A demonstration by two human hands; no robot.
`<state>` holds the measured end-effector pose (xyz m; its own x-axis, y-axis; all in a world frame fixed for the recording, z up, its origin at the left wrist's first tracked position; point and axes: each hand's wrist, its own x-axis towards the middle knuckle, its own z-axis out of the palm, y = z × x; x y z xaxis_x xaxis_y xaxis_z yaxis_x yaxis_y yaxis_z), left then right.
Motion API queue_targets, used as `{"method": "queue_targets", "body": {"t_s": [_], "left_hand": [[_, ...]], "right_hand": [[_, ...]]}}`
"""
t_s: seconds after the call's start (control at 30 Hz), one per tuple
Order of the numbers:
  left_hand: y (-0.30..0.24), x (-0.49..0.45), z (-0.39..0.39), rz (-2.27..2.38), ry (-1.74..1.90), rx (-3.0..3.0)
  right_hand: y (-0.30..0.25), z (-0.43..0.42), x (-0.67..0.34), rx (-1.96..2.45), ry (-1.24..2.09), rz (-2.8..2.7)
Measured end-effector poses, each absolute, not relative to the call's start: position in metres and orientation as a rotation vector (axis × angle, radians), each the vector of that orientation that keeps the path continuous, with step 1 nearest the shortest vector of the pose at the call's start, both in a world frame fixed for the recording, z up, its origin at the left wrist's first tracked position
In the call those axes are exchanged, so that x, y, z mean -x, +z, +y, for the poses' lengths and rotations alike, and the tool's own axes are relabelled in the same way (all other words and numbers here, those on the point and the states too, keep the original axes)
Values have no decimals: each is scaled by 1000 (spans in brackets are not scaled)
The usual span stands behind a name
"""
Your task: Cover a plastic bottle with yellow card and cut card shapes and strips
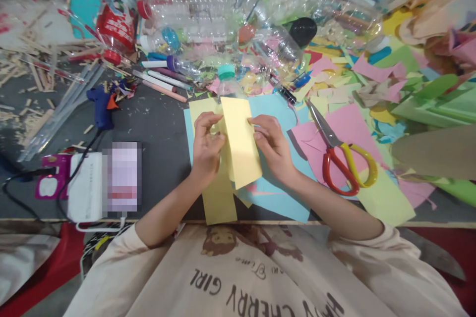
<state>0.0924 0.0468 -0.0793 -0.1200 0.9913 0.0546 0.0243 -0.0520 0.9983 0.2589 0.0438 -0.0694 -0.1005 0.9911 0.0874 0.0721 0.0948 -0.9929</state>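
Observation:
Both hands hold a strip of yellow paper (241,141) above the dark table (159,129). My left hand (206,146) pinches its left edge with curled fingers. My right hand (271,143) grips the right edge, fingers bent. More yellow paper (218,200) lies under the strip, on top of a light blue sheet (277,198). Red and yellow handled scissors (340,156) lie just right of my right hand, on pink paper (349,126).
Clear plastic bottles (223,20) crowd the back. Markers (163,79) and a blue glue gun (101,104) lie at the left, with a white power strip (85,185) near the front edge. Coloured paper scraps (409,59) pile up on the right. Wooden sticks (29,79) are scattered far left.

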Motion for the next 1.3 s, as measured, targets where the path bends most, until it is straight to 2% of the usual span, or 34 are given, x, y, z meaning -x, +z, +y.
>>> {"method": "queue_targets", "body": {"t_s": [0.27, 0.43, 0.67, 0.77, 1.0, 1.3], "left_hand": [[-78, -89, 54, 1350, 1482, -1140], [-75, -86, 52, 1472, 1615, -1580], [-71, -71, 61, 1118, 1666, -2263], [-63, -67, 64, 1086, 1640, -2449], [-49, -75, 58, 1161, 1461, -2738], [-42, -96, 42, 1341, 1165, -2731]], "right_hand": [[-65, 52, -261, 1073, 1542, -1233], [-68, 55, -261, 1038, 1665, -1108], [-74, 65, -263, 1089, 1782, -766], [-74, 66, -260, 1007, 1889, -627], [-78, 68, -264, 771, 2021, -752], [-79, 70, -266, 721, 2016, -749]]}}
